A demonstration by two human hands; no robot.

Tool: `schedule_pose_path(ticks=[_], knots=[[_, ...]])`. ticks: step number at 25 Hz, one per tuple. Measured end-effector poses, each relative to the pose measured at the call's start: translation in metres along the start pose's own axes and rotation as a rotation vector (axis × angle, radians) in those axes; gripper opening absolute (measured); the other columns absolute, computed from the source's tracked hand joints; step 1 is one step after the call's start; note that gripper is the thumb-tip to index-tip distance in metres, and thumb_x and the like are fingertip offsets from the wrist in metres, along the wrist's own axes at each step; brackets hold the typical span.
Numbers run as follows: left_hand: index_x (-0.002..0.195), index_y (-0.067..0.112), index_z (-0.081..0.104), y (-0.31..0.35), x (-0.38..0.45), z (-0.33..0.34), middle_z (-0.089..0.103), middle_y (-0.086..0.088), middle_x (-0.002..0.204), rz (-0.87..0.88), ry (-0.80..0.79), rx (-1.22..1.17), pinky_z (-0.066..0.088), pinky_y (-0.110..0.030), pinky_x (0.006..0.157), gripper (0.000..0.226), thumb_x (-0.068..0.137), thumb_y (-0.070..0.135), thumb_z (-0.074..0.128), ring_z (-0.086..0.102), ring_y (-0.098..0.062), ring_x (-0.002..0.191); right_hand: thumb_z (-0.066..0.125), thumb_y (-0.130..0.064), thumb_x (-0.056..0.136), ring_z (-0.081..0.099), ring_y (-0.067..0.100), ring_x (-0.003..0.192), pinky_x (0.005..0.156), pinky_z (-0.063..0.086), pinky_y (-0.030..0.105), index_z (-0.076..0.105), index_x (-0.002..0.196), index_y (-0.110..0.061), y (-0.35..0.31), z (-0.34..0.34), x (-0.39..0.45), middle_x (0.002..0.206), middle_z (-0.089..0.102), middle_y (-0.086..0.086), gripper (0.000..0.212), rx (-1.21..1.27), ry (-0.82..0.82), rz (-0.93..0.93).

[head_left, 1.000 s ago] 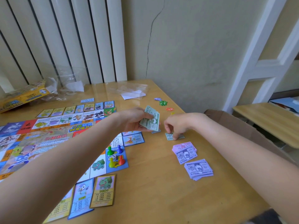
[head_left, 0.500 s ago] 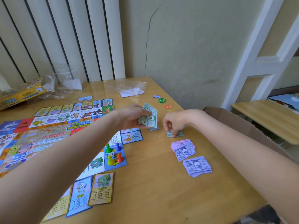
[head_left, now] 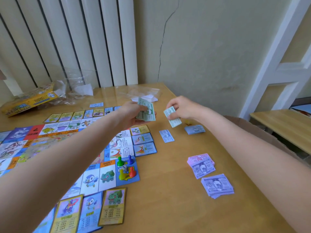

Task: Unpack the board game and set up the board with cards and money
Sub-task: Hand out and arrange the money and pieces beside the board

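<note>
Above the far part of the surface (head_left: 168, 207), the left hand (head_left: 134, 113) grips a stack of green notes (head_left: 146, 111); the right hand (head_left: 180, 108) pinches one note (head_left: 173, 117). The paper looks thin, light and floppy, best held by an edge.

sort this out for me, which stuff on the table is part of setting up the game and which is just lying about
Part of the job:
- green notes in the left hand
- green note in the right hand
- purple note piles
- game board
- cards
- pawns

Lying about:
- clear plastic wrap
- yellow box
- cardboard box beside the table
</note>
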State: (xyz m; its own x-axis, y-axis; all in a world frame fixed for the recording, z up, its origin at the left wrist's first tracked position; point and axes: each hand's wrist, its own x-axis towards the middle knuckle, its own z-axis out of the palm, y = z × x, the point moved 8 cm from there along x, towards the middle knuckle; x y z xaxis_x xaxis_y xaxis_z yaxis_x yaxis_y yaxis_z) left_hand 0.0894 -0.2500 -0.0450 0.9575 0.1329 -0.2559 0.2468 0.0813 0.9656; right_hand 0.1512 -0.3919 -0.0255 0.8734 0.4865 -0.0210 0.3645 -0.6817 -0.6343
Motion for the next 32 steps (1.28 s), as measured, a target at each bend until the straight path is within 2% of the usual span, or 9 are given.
schedule_pose_path(ticks=[2, 6, 10, 13, 17, 21, 24, 27, 32], knots=[[0.118, 0.001, 0.045, 0.001, 0.005, -0.02, 0.066, -0.016, 0.09, 0.014, 0.041, 0.0, 0.059, -0.028, 0.059, 0.022, 0.096, 0.002, 0.042, 0.066, -0.022, 0.08, 0.074, -0.004, 0.075, 0.056, 0.021, 0.08, 0.063, 0.045, 0.026, 0.058, 0.104, -0.011, 0.0, 0.009, 0.023, 0.104, 0.057, 0.013, 0.034, 0.159, 0.068, 0.04], [0.119, 0.0, 0.043, -0.005, 0.013, -0.045, 0.066, -0.021, 0.105, -0.024, 0.069, -0.015, 0.058, -0.032, 0.069, 0.023, 0.096, 0.003, 0.043, 0.066, -0.026, 0.092, 0.075, -0.012, 0.075, 0.056, 0.024, 0.104, 0.083, 0.045, 0.03, 0.058, 0.113, -0.014, 0.018, 0.045, 0.052, 0.113, 0.059, 0.015, 0.041, -0.027, 0.052, 0.072], [0.111, 0.002, 0.045, -0.014, 0.022, -0.048, 0.071, -0.016, 0.087, -0.077, 0.055, -0.037, 0.059, -0.031, 0.057, 0.015, 0.096, 0.004, 0.045, 0.07, -0.02, 0.075, 0.076, -0.011, 0.075, 0.049, 0.009, 0.071, 0.075, 0.043, 0.025, 0.064, 0.105, -0.015, 0.023, 0.052, 0.063, 0.107, 0.064, 0.015, 0.033, -0.027, 0.015, -0.025], [0.116, 0.002, 0.044, -0.017, 0.029, -0.044, 0.068, -0.02, 0.1, -0.086, 0.021, -0.032, 0.059, -0.035, 0.069, 0.02, 0.096, 0.005, 0.045, 0.068, -0.026, 0.089, 0.076, -0.013, 0.074, 0.044, 0.004, 0.064, 0.069, 0.04, 0.021, 0.065, 0.106, -0.017, 0.027, 0.053, 0.066, 0.088, 0.058, 0.002, 0.034, -0.031, 0.009, -0.051], [0.12, 0.003, 0.044, -0.023, 0.03, -0.047, 0.065, -0.022, 0.111, -0.107, 0.041, -0.025, 0.052, -0.045, 0.089, 0.027, 0.094, 0.005, 0.049, 0.065, -0.031, 0.102, 0.075, -0.02, 0.077, 0.048, 0.009, 0.083, 0.073, 0.037, 0.019, 0.064, 0.114, -0.018, 0.025, 0.055, 0.066, 0.094, 0.055, -0.003, 0.038, -0.121, -0.006, -0.089], [0.105, 0.005, 0.049, -0.015, 0.019, -0.056, 0.071, -0.014, 0.087, -0.078, 0.05, 0.011, 0.059, -0.032, 0.069, 0.01, 0.095, 0.004, 0.048, 0.07, -0.021, 0.08, 0.069, -0.028, 0.082, 0.042, 0.011, 0.101, 0.087, 0.033, 0.023, 0.063, 0.115, -0.017, 0.016, 0.047, 0.066, 0.108, 0.043, 0.0, 0.036, -0.283, 0.033, -0.105], [0.103, 0.004, 0.051, -0.008, 0.011, -0.072, 0.069, -0.017, 0.097, -0.052, 0.108, 0.041, 0.057, -0.033, 0.07, 0.01, 0.094, 0.004, 0.049, 0.068, -0.025, 0.088, 0.063, -0.024, 0.087, 0.052, 0.012, 0.088, 0.081, 0.04, 0.024, 0.066, 0.102, -0.011, -0.019, 0.035, 0.063, 0.095, 0.057, 0.001, 0.02, 0.034, 0.125, -0.159], [0.106, 0.002, 0.054, -0.004, 0.006, -0.085, 0.071, -0.013, 0.088, -0.037, 0.115, 0.068, 0.056, -0.03, 0.07, 0.015, 0.092, 0.003, 0.051, 0.068, -0.021, 0.082, 0.064, -0.016, 0.086, 0.059, 0.007, 0.063, 0.062, 0.048, 0.019, 0.066, 0.091, -0.008, -0.073, 0.048, 0.059, 0.073, 0.065, 0.002, 0.009, 0.398, -0.059, -0.227], [0.105, 0.006, 0.057, 0.012, 0.002, -0.133, 0.062, -0.008, 0.08, 0.044, 0.192, 0.109, 0.053, -0.022, 0.052, 0.015, 0.09, 0.003, 0.054, 0.06, -0.016, 0.068, 0.068, 0.002, 0.08, 0.047, 0.002, 0.042, 0.045, 0.039, 0.013, 0.059, 0.096, -0.007, -0.14, 0.084, 0.076, 0.052, 0.059, -0.004, 0.021, 0.412, -0.2, -0.376]])
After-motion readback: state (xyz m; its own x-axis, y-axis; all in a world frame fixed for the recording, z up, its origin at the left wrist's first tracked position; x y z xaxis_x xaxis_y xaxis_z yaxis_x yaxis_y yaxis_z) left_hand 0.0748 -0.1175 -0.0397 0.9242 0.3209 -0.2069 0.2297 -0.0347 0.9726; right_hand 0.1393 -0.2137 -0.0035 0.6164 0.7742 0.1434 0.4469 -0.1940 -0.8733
